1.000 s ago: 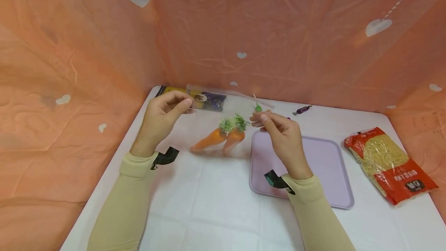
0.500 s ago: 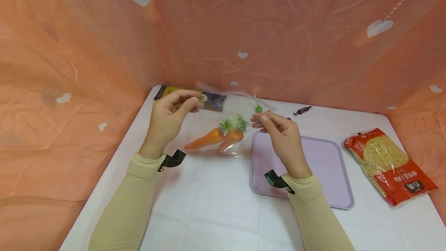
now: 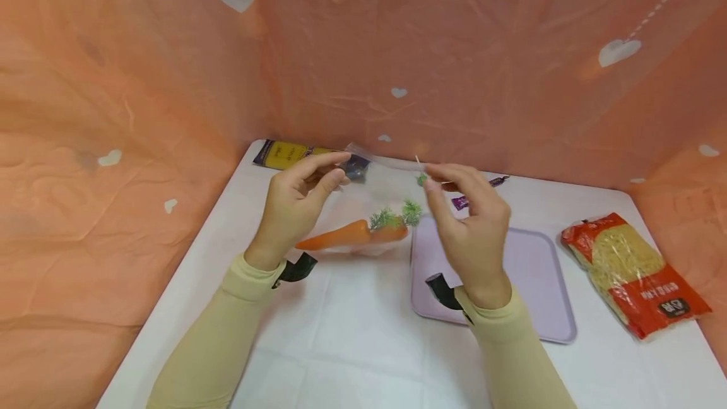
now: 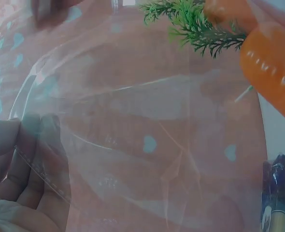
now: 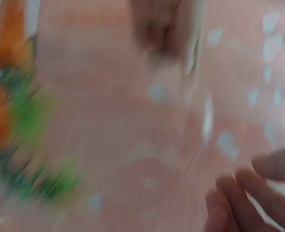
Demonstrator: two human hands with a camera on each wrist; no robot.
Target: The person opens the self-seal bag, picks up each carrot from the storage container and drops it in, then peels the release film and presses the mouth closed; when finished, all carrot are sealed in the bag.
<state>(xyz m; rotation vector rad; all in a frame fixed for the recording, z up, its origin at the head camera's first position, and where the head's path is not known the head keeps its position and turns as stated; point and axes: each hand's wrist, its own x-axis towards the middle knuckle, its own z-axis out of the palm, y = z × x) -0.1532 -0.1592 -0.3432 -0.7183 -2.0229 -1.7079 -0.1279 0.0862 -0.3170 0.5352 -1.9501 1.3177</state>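
A clear plastic bag (image 3: 377, 191) hangs between both hands, with two orange carrots (image 3: 341, 235) with green leafy tops lying low in it. My left hand (image 3: 298, 210) pinches the bag's left edge between thumb and fingers; in the left wrist view the fingers (image 4: 31, 179) show through the film. My right hand (image 3: 474, 226) is at the bag's right side, over the far edge of the lilac tray (image 3: 545, 283). Its thumb and fingers stand apart, and in the right wrist view the fingers (image 5: 239, 193) are loosely bent beside the bag's edge, holding nothing visible.
Behind the bag lies a yellow and dark blue packet (image 3: 286, 154). A green lollipop (image 3: 421, 179) and purple wrapped candies (image 3: 460, 202) lie near the right hand, partly covered by it. A red noodle-like packet (image 3: 638, 273) rests on the right. Orange heart-patterned cloth (image 3: 483, 81) walls the table.
My left hand has moved right, bringing the bag's left edge inward; the carrots have shifted and lie flatter. My right hand has let go of the bag's edge and risen slightly, fingers spread.
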